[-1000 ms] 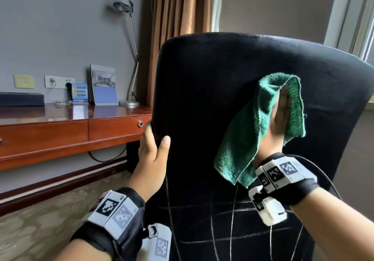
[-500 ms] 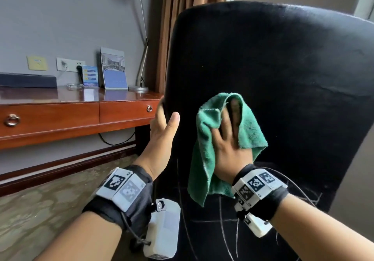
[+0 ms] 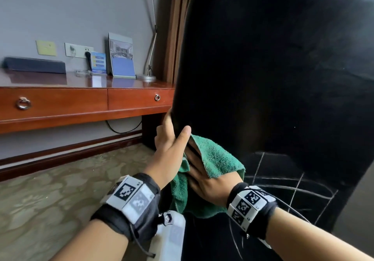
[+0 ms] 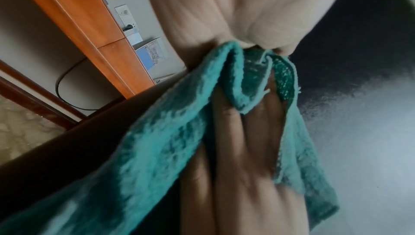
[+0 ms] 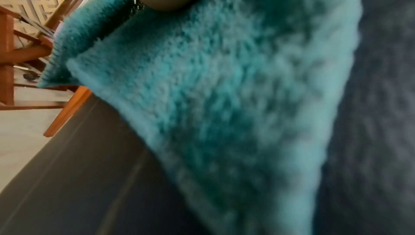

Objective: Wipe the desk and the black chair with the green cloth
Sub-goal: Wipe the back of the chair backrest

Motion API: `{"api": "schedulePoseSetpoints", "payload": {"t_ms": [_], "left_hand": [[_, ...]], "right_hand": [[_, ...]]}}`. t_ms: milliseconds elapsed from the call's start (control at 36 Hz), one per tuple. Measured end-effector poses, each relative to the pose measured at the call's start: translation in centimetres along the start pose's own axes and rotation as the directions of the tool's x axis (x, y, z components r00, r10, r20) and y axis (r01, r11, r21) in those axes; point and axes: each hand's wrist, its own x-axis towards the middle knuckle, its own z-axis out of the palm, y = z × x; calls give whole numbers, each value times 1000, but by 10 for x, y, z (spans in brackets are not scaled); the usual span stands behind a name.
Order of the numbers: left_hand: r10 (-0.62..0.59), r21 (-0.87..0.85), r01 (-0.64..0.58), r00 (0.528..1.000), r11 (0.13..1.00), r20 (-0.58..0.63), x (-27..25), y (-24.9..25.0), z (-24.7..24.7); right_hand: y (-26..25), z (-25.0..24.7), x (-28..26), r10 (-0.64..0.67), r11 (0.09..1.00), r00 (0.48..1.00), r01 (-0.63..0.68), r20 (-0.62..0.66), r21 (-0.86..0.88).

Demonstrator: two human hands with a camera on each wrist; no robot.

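Down and leftward the right hand [image 3: 210,182] has slid with the green cloth [image 3: 219,159] since half a second ago, from the middle of the backrest to its edge, while the left hand [image 3: 172,149] has kept its place. From the head view, the black chair [image 3: 273,78] fills the frame from 12 to 5 o'clock. The left hand grips the chair's edge near the centre, thumb on the back face and fingers wrapped round out of sight. At 5 o'clock of that thumb, just beside it, the cloth lies against the backrest, folded over the right hand's flat, uncurled fingers, which press it to the fabric (thin pale lines cross the chair lower down). The desk [image 3: 81,103] stands at 9 o'clock, with a lamp base [image 3: 148,77], a brochure stand [image 3: 121,58] and a black box [image 3: 34,65] on it. From the left wrist, the pale left palm sits at 12 o'clock, the cloth hangs from there towards 7 o'clock, and the right hand's fingers [image 4: 235,132] lie straight within its folds. From the right wrist, blurred cloth fills the centre, a bit of the hand shows at 11 o'clock, and dark chair fabric lies at 3 o'clock.
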Motion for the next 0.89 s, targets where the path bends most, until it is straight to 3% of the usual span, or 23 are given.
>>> {"api": "schedulePoseSetpoints", "payload": {"t_ms": [194, 417, 528, 583, 639, 722, 833, 889], "left_hand": [[-97, 10, 97, 995, 995, -7, 7, 6, -3], [-86, 143, 93, 995, 985, -56, 9, 7, 2], [-101, 159, 110, 993, 981, -64, 5, 10, 3], [-132, 172, 139, 990, 975, -54, 4, 14, 4], [-148, 187, 155, 988, 970, -55, 3, 17, 5], [-193, 185, 197, 980, 963, -41, 4, 17, 4], [-215, 185, 217, 976, 958, -31, 4, 13, 2], [-188, 196, 191, 982, 962, -31, 5, 12, 2]], "right_hand": [[-10, 21, -22, -129, 991, 987, 130, 91, -6], [-23, 38, -53, -131, 984, 974, 105, 183, 146], [-32, 45, -72, -188, 982, 952, 190, 241, 14], [-32, 48, -78, -120, 988, 960, 141, 254, -67], [-29, 47, -77, -136, 988, 963, 148, 233, -39], [-18, 41, -71, -299, 954, 905, 296, 302, 57], [-1, 32, -59, -302, 953, 883, 287, 359, 96], [7, 25, -49, -272, 962, 902, 255, 337, 94]]}}
